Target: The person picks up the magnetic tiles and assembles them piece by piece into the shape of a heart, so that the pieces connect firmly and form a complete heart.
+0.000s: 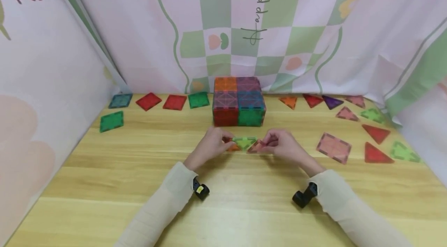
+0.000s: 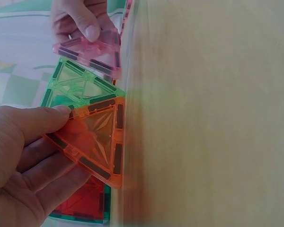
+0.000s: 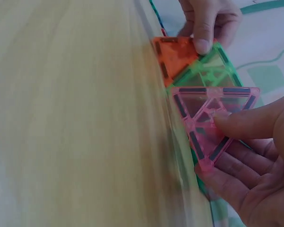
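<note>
My left hand [image 1: 213,143] pinches an orange triangular magnetic tile [image 2: 97,137] between thumb and fingers. Along one side of it a light green triangular tile [image 2: 78,82] stands edge to edge, pointing the other way. In my right hand [image 1: 281,145] is a pink triangular tile [image 3: 215,118], thumb on its face and fingers behind. That pink tile lies close beside the green one; whether their edges touch I cannot tell. Just behind both hands sits a block built of square tiles [image 1: 239,101], with orange, purple, blue, red and green faces.
Several square tiles lie at the back left, among them a red square [image 1: 174,102] and a green square [image 1: 111,121]. Right of the hands is a large pink square [image 1: 334,148]. Beyond it several triangles are spread, including a red triangle [image 1: 378,153]. A curtain [image 1: 139,45] hangs behind the table.
</note>
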